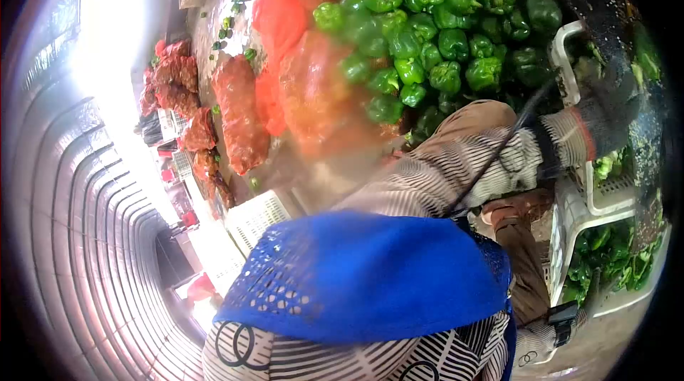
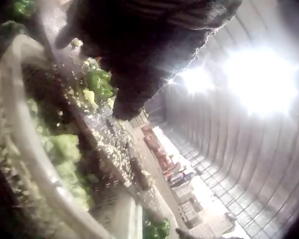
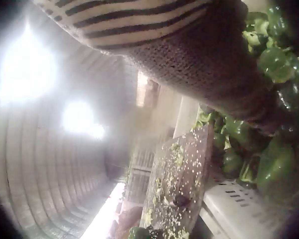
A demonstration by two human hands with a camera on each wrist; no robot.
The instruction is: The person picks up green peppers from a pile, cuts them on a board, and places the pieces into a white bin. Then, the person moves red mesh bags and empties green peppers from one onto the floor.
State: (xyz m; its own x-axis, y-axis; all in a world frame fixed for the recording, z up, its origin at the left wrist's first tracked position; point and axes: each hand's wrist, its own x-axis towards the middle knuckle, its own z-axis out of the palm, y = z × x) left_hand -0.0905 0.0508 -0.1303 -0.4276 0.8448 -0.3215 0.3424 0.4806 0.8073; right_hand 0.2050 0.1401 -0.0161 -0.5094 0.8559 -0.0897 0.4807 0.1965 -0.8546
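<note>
My right hand (image 1: 605,117), in a dark glove with an orange-edged cuff, reaches to the seed-strewn board. In the right wrist view the gloved hand (image 3: 239,84) lies among green bell peppers (image 3: 276,167), its fingertips hidden. My left hand (image 2: 134,50), also gloved, is a dark shape over the wooden board (image 2: 109,142) in the left wrist view. Green pepper pieces (image 2: 97,84) lie right beside it. Its fingers are lost in shadow, and I cannot tell what either hand holds. A dark lump (image 3: 182,200) stands on the board among pale seeds.
A heap of whole green peppers (image 1: 442,32) lies beside red mesh sacks (image 1: 313,89). White plastic crates (image 1: 570,238) stand under the board, one with green pieces (image 1: 605,256). Filled red sacks (image 1: 242,114) stand farther off in an arched greenhouse. A blue apron (image 1: 385,274) covers my lap.
</note>
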